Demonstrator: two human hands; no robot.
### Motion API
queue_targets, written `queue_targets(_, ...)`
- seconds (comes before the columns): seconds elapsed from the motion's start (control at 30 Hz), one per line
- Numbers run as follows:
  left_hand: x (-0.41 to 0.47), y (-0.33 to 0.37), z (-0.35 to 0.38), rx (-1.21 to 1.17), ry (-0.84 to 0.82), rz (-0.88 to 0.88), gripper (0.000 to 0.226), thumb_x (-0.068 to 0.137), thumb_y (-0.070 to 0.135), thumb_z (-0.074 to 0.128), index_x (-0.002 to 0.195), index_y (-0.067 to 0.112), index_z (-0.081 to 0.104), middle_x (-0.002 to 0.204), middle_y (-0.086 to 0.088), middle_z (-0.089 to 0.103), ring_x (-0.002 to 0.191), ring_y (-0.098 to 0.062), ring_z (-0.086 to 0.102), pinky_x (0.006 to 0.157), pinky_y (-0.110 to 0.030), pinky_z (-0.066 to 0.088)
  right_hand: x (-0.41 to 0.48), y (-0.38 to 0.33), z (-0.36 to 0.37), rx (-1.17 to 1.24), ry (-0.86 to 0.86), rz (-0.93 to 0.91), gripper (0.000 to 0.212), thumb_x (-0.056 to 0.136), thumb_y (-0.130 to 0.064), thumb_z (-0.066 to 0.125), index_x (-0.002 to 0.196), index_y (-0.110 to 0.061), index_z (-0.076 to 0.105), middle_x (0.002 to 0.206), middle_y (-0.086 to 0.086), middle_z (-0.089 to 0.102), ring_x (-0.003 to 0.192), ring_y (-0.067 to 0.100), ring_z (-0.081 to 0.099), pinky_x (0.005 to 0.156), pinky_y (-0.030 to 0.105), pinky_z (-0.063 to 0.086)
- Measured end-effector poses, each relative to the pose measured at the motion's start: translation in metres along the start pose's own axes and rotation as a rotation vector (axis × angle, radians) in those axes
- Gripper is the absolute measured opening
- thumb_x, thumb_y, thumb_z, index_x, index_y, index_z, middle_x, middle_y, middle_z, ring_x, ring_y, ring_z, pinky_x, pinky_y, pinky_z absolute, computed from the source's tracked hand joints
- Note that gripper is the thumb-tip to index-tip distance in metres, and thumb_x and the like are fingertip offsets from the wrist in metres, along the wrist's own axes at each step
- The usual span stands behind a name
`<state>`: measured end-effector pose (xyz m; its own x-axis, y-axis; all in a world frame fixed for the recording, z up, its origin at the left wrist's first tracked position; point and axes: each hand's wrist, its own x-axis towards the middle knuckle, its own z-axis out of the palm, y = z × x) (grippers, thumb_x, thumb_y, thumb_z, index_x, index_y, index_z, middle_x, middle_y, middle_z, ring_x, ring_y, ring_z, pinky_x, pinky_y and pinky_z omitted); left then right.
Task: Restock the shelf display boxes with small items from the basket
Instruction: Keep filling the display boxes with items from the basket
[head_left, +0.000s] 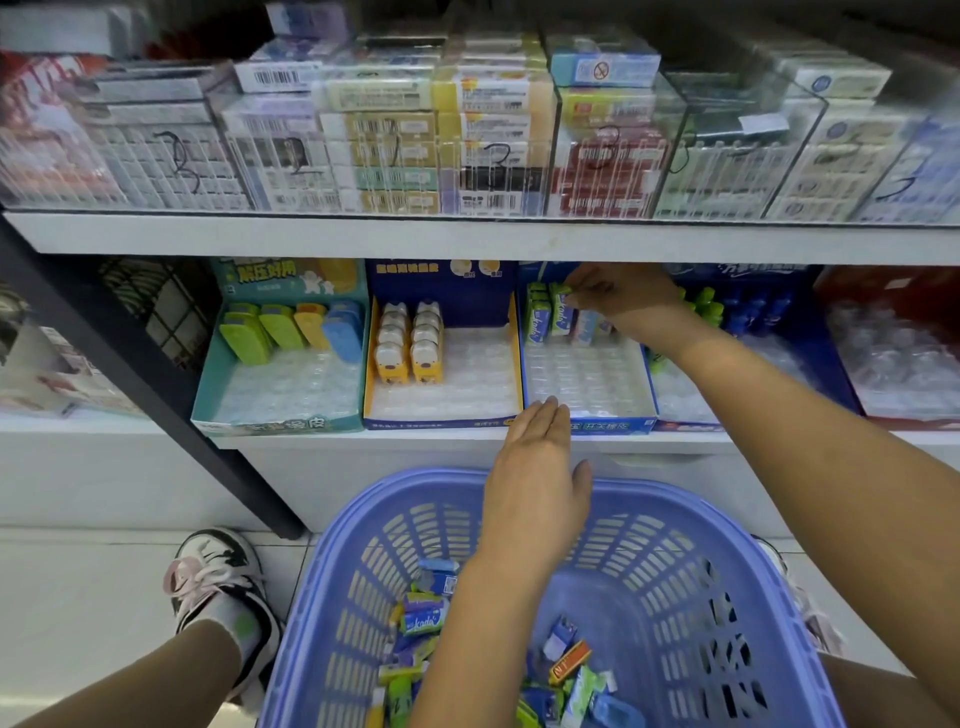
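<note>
Head view | right hand (631, 301) pinches green pack (562, 312), seating it in blue box (587, 426) | left hand (537, 478) spread, empty | next: another from basket (332, 597)

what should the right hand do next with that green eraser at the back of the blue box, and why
Probably seat it and let go. The right hand pinches a green eraser upright in the back row of the blue display box, beside others already standing there. The left hand hovers open and empty above the basket, which still holds more.
</note>
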<state>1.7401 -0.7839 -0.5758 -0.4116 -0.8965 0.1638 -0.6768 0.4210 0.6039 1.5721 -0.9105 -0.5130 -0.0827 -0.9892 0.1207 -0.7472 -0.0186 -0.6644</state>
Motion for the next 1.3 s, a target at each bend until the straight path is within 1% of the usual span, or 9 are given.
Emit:
queue_targets(0.3,0.001,-0.004,0.002,0.009,-0.006,0.010,0.061,0.096,0.027,0.050,0.149,0.011,0.026,0.157,-0.001,0.022,0.146,-0.012,0.012,0.115,-0.018,0.008,-0.008,0.006,0.011,-0.294,0.060,-0.175,0.020,0.083,-0.022,0.069,0.095,-0.006,0.074,0.101,0.011,0.068,0.096,0.026,0.059,0.082,0.027,0.040)
queue_targets(0.5,-0.004,-0.007,-0.004,-0.077,-0.018,0.003,0.053,0.096,0.027,0.051,0.146,0.016,0.035,0.154,0.003,0.029,0.143,-0.009,0.021,0.110,-0.014,0.013,-0.029,0.005,0.015,-0.403,0.111,-0.174,0.039,0.087,-0.023,0.065,0.124,-0.013,0.060,0.123,0.015,0.053,0.115,0.030,0.047,0.091,0.031,0.039)
queue_targets(0.6,-0.011,-0.011,-0.011,-0.177,0.135,-0.026,0.035,0.094,0.022,0.053,0.128,0.015,0.057,0.133,0.000,0.056,0.122,-0.013,0.051,0.101,-0.020,0.035,-0.068,-0.006,0.016,-0.210,0.104,-0.145,0.030,0.085,-0.021,0.065,0.113,-0.013,0.058,0.100,0.008,0.060,0.081,0.017,0.054,0.074,0.028,0.042)
queue_targets(0.73,-0.013,-0.027,-0.012,-0.172,0.118,-0.127,0.015,0.090,0.018,0.057,0.100,0.014,0.067,0.093,-0.002,0.070,0.083,-0.017,0.065,0.075,-0.029,0.051,-0.142,-0.006,0.041,-0.210,-0.212,-0.118,0.009,0.082,-0.021,0.066,0.088,-0.016,0.063,0.065,-0.008,0.056,0.061,0.007,0.054,0.060,0.023,0.034)
queue_targets(0.87,-0.025,-0.054,0.015,-0.040,-0.215,-0.321,0.017,0.089,0.013,0.058,0.101,0.007,0.069,0.101,-0.011,0.071,0.098,-0.025,0.065,0.085,-0.032,0.050,-0.196,0.027,0.093,-0.489,-0.678,0.042,0.020,0.082,-0.017,0.064,0.101,-0.014,0.066,0.104,0.008,0.068,0.097,0.025,0.061,0.074,0.027,0.043)
queue_targets(1.0,-0.056,-0.093,0.048,0.131,-0.592,-0.413,0.019,0.089,0.007,0.050,0.092,0.005,0.069,0.111,-0.018,0.067,0.106,-0.028,0.061,0.086,-0.033,0.046,-0.241,0.076,0.144,-0.540,-1.133,0.149,0.033,0.088,-0.001,0.055,0.120,-0.005,0.059,0.120,0.017,0.060,0.090,0.027,0.056,0.063,0.031,0.040)
queue_targets(1.07,-0.067,-0.112,0.060,0.158,-0.667,-0.473,0.020,0.090,0.005,0.046,0.088,0.008,0.066,0.115,-0.018,0.063,0.108,-0.030,0.060,0.085,-0.033,0.046,-0.258,0.092,0.161,-0.526,-1.142,0.184,0.023,0.086,0.005,0.050,0.105,-0.004,0.059,0.107,0.020,0.057,0.093,0.027,0.055,0.066,0.032,0.038)
queue_targets(1.17,-0.079,-0.134,0.079,0.154,-0.673,-0.523,0.034,0.096,0.006,0.042,0.126,0.007,0.057,0.130,-0.015,0.056,0.113,-0.030,0.057,0.084,-0.032,0.046,-0.270,0.105,0.174,-0.538,-1.038,0.137,0.013,0.091,-0.005,0.044,0.081,-0.013,0.048,0.085,0.017,0.046,0.085,0.024,0.047,0.059,0.028,0.030)
queue_targets(1.3,-0.089,-0.147,0.101,0.101,-0.614,-0.521,0.045,0.095,0.002,0.043,0.140,0.008,0.043,0.141,-0.013,0.047,0.121,-0.029,0.052,0.091,-0.034,0.044,-0.272,0.114,0.182,-0.569,-0.991,0.069,0.013,0.093,-0.005,0.040,0.096,-0.012,0.051,0.118,0.027,0.051,0.104,0.036,0.055,0.069,0.036,0.031)
